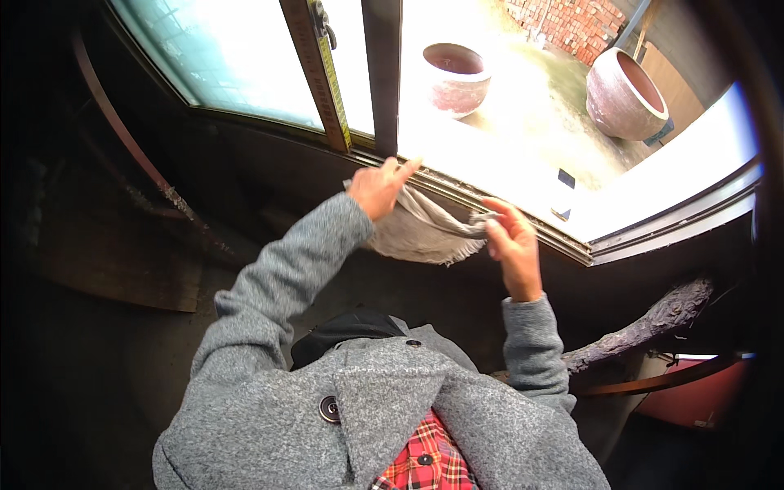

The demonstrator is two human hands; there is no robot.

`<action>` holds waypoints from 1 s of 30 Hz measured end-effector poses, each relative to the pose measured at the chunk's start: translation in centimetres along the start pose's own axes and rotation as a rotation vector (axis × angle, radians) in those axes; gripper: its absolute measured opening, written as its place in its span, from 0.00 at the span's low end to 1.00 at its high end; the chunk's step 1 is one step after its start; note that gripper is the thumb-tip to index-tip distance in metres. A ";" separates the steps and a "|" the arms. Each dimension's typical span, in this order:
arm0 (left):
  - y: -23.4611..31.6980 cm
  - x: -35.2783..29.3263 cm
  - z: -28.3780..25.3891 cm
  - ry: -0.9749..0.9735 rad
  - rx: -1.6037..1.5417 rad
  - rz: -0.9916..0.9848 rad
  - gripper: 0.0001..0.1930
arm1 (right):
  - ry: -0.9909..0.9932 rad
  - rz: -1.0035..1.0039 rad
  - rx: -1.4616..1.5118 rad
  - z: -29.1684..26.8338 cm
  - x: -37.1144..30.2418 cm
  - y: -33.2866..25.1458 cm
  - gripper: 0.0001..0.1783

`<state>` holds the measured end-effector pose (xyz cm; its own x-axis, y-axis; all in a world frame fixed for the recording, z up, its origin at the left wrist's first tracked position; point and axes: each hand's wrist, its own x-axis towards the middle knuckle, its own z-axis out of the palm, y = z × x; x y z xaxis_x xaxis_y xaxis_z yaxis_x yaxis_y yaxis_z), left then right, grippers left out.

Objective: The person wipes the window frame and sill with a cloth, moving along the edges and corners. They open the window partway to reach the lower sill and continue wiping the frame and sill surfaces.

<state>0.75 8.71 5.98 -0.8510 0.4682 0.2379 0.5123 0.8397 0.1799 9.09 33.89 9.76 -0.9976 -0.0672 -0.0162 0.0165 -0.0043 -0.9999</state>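
A person in a grey button-front coat (253,416) holds a frayed, pale cloth (420,233) sagging between two hands beside a sliding window's track (457,192). The left hand (377,189), index finger extended, curls closed over one end, while the right hand (516,243) pinches the other between thumb and fingers. Outside, a rounded pot (459,91) stands upright, and a second pot (608,102) tilts near stacked red bricks (572,28).

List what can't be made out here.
Cloth: in the head view, part is hidden behind the left hand.
Branch: same view, partly hidden behind the right sleeve.
Left window pane: same view, glare washes out whatever lies beyond it.
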 end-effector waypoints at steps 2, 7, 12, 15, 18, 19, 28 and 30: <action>-2.5 2.3 0.6 -0.044 0.205 -0.038 0.36 | -0.042 0.004 0.047 2.8 0.5 1.5 0.18; -6.2 5.6 0.1 -0.098 0.421 -0.134 0.37 | -0.071 0.037 0.171 9.3 2.1 5.5 0.17; -6.3 6.3 -0.6 -0.199 0.506 -0.160 0.32 | -0.096 0.090 0.220 12.2 2.5 6.8 0.17; -7.3 6.2 -0.8 -0.174 0.489 -0.140 0.33 | -0.083 0.077 0.217 13.2 2.9 7.3 0.17; -9.3 5.4 -0.2 -0.089 0.423 -0.112 0.35 | -0.073 0.087 0.232 13.7 3.2 7.1 0.17; -9.7 5.3 -0.2 -0.089 0.422 -0.135 0.35 | -0.071 0.091 0.229 13.7 3.3 7.1 0.17; -11.5 4.0 0.0 -0.139 0.483 -0.313 0.39 | -0.091 0.136 0.268 14.4 3.6 7.1 0.16; -11.6 3.8 -0.2 -0.196 0.496 -0.328 0.40 | -0.095 0.152 0.275 14.2 3.6 7.1 0.16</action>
<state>-8.37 0.70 4.97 -0.9844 0.1666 0.0570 0.1463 0.9539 -0.2619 6.62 19.41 2.70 -0.9720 -0.1800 -0.1513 0.1947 -0.2552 -0.9471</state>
